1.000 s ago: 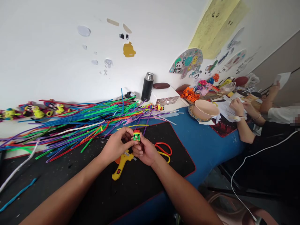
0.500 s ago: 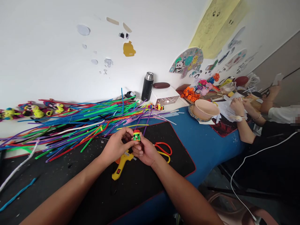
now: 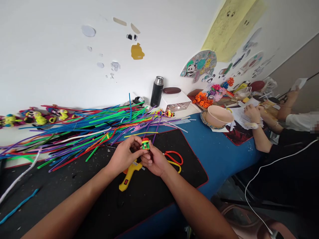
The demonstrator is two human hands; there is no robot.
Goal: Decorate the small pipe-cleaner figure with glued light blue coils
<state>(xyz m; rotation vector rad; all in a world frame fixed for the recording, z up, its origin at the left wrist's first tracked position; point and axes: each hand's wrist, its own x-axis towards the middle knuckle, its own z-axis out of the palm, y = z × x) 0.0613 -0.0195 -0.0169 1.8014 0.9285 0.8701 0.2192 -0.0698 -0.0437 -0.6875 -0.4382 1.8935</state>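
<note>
Between my hands is a small pipe-cleaner figure (image 3: 145, 144), green with a red and yellow top and dark eye-like spots. My left hand (image 3: 127, 150) pinches it from the left with thumb and fingers. From the right and below, the fingers of my right hand (image 3: 156, 159) grip it too. Under my hands a yellow hot glue gun (image 3: 129, 176) lies on the black mat (image 3: 159, 196), its front end partly covered. Scissors with red and yellow handles (image 3: 175, 157) lie right of my right hand, their blades hidden.
A heap of colourful pipe cleaners (image 3: 82, 129) spreads across the left and back. Several finished figures (image 3: 37, 116) lie along the wall. Behind stand a black thermos (image 3: 157, 93) and a white box (image 3: 175, 101). A pink bowl (image 3: 216, 117) sits to the right, near other people's hands (image 3: 253, 113).
My hands and the figure stay practically in place. At the far right, another person's hand has shifted with a white sheet, which now shows broader.
</note>
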